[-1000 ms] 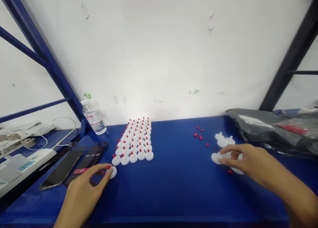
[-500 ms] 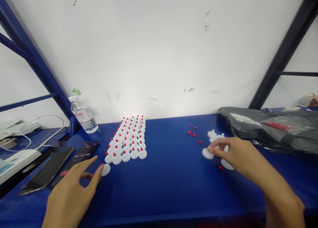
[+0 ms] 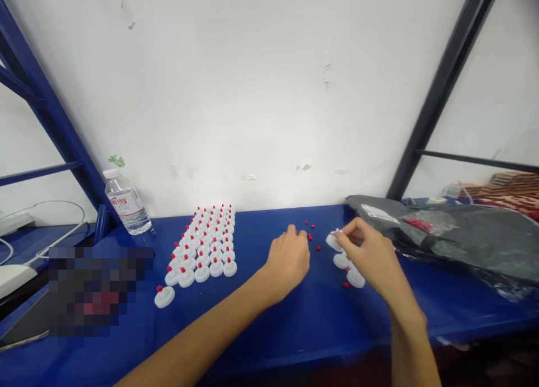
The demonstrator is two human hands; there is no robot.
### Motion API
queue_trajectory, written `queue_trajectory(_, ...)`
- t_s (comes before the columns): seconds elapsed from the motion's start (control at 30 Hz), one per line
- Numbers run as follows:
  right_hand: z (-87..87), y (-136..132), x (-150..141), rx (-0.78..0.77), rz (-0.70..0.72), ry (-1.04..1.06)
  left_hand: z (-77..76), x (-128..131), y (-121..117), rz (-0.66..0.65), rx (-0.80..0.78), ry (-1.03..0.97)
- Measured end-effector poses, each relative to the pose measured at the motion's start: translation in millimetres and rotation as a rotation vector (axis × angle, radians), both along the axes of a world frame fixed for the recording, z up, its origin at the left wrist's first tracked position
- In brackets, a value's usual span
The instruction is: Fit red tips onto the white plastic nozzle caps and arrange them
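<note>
My right hand (image 3: 370, 252) pinches a white round lid with a nozzle (image 3: 333, 241) between thumb and fingertips, tilted above the table. Below it, more white lids (image 3: 356, 278) sit on the blue surface, along with a loose red tip cap (image 3: 346, 285). Beside several small red tip caps (image 3: 319, 248), my left hand (image 3: 290, 258) is curled palm down; its fingertips are hidden behind the hand, so whatever they grip does not show. Rows of white lids with red tips (image 3: 202, 258) stand upright at left. One red-tipped lid (image 3: 164, 297) stands nearer, apart from the rows.
A water bottle (image 3: 128, 204) stands at the back left against the wall. Dark plastic bags (image 3: 455, 235) lie on the right. A blurred-out patch (image 3: 96, 291) covers the left front. Blue and black rack posts (image 3: 435, 89) rise at both sides.
My left hand has left the separate red-tipped lid and moved right to the loose red caps. My right hand has lifted a white lid off the table. The view has shifted right.
</note>
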State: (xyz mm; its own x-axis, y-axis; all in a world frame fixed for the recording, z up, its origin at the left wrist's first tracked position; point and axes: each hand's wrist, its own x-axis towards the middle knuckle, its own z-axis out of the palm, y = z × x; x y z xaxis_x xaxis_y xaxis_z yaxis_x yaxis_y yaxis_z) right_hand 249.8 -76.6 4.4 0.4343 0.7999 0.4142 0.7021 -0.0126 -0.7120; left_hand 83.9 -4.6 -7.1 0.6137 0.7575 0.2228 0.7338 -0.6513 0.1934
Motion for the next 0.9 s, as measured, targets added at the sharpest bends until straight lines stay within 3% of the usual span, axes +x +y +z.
queue_trajectory(0.17,1.8,-2,-3,0.031,0.049,0.044,-26.1,25,54,0.002,-0.033,-0.094)
queue_trajectory(0.33,4.0,-7,0,-0.006,0.041,0.024,-48.7,31,74,-0.009,-0.044,-0.132)
queue_trajectory(0.47,6.4,-10,1,-0.004,0.026,0.019,-50.7,18,66,-0.038,-0.030,-0.130)
queue_trajectory(0.63,7.5,-9,-7,-0.019,0.086,0.014,-47.7,-21,42,-0.121,0.025,-0.062)
queue_trajectory(0.77,2.0,1,-17,-0.077,0.122,-0.023,-49.9,-50,29,-0.161,0.065,-0.035)
queue_trajectory(0.9,-6.8,13,-28,-0.118,0.213,-0.067,-51.6,-62,25,-0.145,0.036,-0.101)
